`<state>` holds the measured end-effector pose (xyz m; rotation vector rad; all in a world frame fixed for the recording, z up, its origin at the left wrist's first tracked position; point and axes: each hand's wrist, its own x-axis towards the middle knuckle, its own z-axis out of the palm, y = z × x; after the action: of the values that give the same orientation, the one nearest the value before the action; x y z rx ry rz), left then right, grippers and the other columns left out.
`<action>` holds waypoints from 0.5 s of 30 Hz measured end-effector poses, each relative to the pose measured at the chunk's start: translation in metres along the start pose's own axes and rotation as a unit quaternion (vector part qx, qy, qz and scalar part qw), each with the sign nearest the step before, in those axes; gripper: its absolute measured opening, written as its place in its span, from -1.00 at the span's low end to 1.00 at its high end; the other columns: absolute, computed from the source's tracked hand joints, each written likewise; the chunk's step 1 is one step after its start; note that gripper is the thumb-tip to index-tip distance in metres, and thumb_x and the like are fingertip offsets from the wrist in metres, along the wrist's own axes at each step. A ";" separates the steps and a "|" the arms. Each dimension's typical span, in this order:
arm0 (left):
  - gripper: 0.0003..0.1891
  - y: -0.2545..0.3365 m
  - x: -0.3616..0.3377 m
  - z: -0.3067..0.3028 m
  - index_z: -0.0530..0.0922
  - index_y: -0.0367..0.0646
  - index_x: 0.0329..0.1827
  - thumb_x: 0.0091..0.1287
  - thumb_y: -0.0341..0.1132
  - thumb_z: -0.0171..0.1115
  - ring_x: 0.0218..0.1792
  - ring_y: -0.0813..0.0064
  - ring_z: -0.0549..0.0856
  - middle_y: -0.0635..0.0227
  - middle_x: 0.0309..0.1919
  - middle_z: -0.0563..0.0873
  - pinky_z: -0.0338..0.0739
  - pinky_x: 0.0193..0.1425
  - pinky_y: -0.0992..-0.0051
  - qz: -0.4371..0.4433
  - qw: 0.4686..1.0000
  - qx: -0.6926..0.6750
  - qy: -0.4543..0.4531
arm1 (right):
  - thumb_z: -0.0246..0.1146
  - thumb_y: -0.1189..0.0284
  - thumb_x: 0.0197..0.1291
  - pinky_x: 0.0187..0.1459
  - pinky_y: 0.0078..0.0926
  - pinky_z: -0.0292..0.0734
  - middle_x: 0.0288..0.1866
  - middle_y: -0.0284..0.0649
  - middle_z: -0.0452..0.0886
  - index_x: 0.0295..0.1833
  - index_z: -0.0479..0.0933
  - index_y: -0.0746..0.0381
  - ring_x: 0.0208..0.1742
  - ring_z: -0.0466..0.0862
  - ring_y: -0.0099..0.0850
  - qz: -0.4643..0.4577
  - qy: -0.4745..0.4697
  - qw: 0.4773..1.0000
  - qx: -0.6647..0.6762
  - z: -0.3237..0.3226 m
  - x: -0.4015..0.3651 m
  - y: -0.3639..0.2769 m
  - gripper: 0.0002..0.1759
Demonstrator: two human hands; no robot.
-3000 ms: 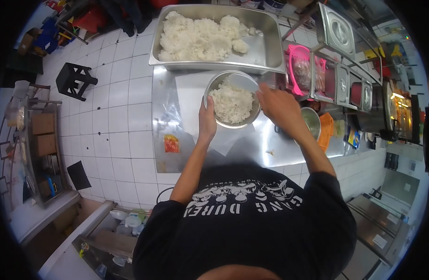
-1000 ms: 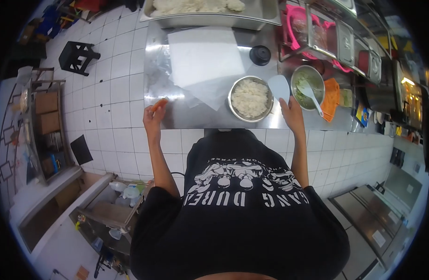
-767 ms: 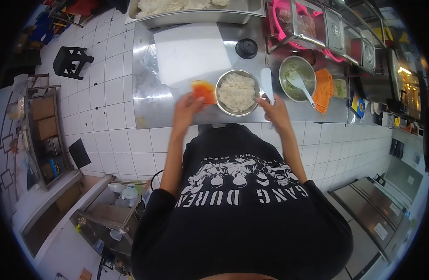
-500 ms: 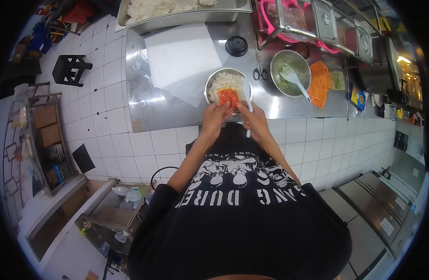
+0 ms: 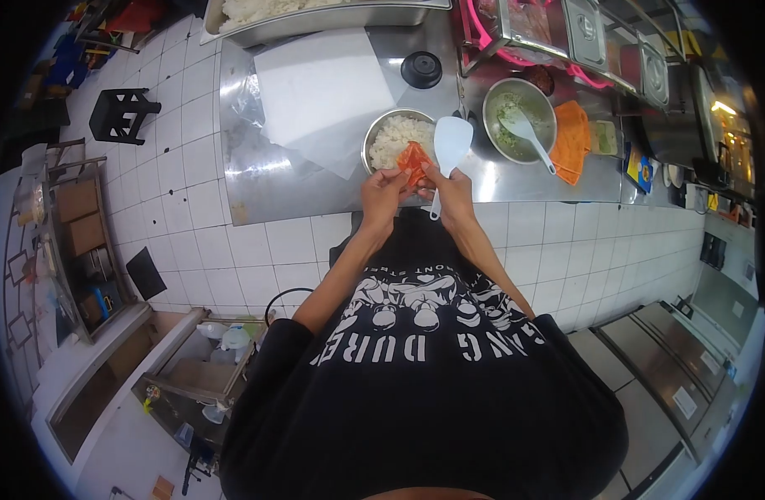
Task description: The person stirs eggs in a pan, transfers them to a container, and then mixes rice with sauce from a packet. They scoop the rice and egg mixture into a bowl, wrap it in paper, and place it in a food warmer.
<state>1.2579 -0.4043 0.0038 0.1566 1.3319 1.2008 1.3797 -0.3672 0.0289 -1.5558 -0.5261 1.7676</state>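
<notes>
Together, two hands [image 5: 382, 195] hold one red packet [image 5: 412, 160], one spatula [image 5: 453, 140].

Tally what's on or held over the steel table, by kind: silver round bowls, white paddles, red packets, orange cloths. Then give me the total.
Silver round bowls: 2 (rice bowl, green-mix bowl)
White paddles: 2 (upper paddle by the right hand, second paddle in the green-mix bowl)
Red packets: 1 (held packet)
Orange cloths: 1 (cloth)
Total: 6
</notes>
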 end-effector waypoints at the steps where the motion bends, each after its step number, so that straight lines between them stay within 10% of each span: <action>1: -0.88 -0.002 0.000 0.000 0.55 -0.29 -0.23 0.31 -0.42 0.28 -0.34 0.56 0.65 0.31 -0.31 0.65 0.63 -0.25 0.57 -0.001 1.000 -0.002 0.001 | 0.31 0.49 0.20 -0.48 -0.65 0.58 -0.38 -0.22 0.63 -0.16 0.52 0.39 -0.46 0.62 -0.53 -0.007 0.007 1.000 0.011 0.003 -0.002 -0.001 -0.80; 15: -0.86 0.010 -0.010 -0.002 0.67 -0.31 -0.19 0.23 -0.54 0.20 -0.32 0.34 0.72 0.17 -0.29 0.66 0.62 -0.22 0.49 0.269 0.898 0.349 -0.012 | 0.32 0.41 0.21 -0.63 -0.66 0.40 -0.43 -0.22 0.61 -0.18 0.52 0.36 -0.57 0.55 -0.57 0.004 0.008 0.999 -0.033 0.017 -0.007 -0.008 -0.77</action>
<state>1.2533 -0.4083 0.0168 1.1129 1.7124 1.0947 1.3654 -0.3647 0.0424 -1.6183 -0.5756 1.7592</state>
